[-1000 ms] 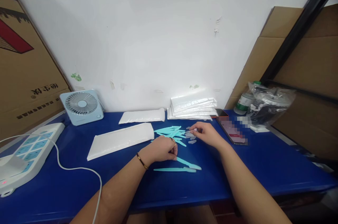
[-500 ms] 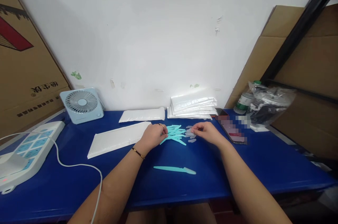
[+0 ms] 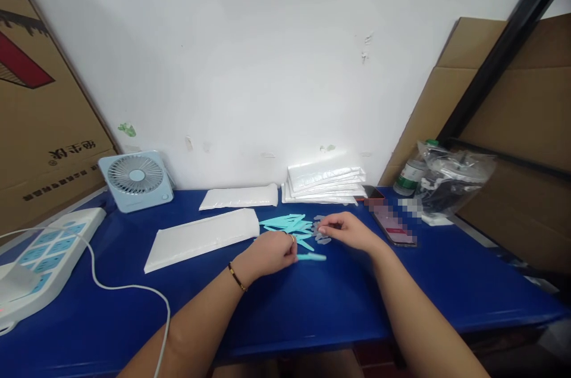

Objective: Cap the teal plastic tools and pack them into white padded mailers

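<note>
My left hand (image 3: 274,253) is closed on the end of a turquoise stick (image 3: 314,257), which points right from the fingertips. Just beyond lies a loose pile of turquoise sticks (image 3: 288,223) on the blue table (image 3: 312,312). My right hand (image 3: 348,230) has its thumb and fingertips pinched together at the small clear caps (image 3: 322,241), right of the pile. Whatever those fingertips hold is too small to make out.
White padded packets lie left (image 3: 203,238) and at the back (image 3: 238,197), beside a packet stack (image 3: 325,182). A fan (image 3: 137,179), power strip (image 3: 53,253) and cable stand left. A phone (image 3: 392,223), bottle (image 3: 409,176) and plastic bag (image 3: 459,179) are right.
My left hand has moved from the pile toward me and now holds a turquoise stick. The single stick that lay nearer the front edge no longer shows there. My right hand has barely moved.
</note>
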